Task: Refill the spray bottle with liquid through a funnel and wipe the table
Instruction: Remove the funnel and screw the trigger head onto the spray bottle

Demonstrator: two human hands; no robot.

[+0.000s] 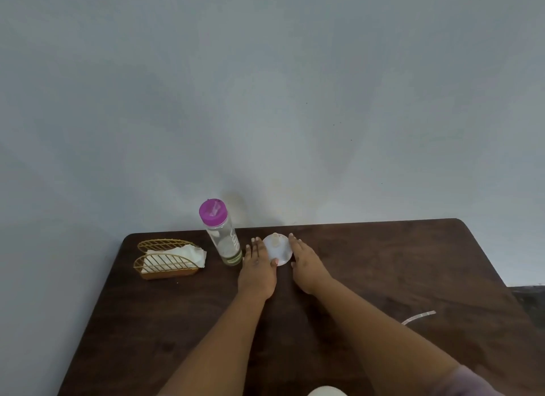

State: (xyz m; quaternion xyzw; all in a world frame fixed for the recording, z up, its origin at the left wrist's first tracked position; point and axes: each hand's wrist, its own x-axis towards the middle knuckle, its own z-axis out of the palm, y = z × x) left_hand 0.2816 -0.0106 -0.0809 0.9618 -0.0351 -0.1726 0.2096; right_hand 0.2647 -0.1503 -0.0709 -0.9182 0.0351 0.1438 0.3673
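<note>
A white funnel sits upside down on the dark wooden table, spout up, near the far edge. My left hand lies flat just left of it, thumb touching its rim. My right hand lies flat just right of it, fingers apart and close to its rim. A clear bottle with a magenta lid stands upright left of my left hand, holding clear liquid. No spray bottle is clearly in view.
A gold wire holder with white tissues stands at the far left of the table. A thin clear tube lies at the right. A white rounded object peeks in at the bottom edge. A grey wall rises behind the table.
</note>
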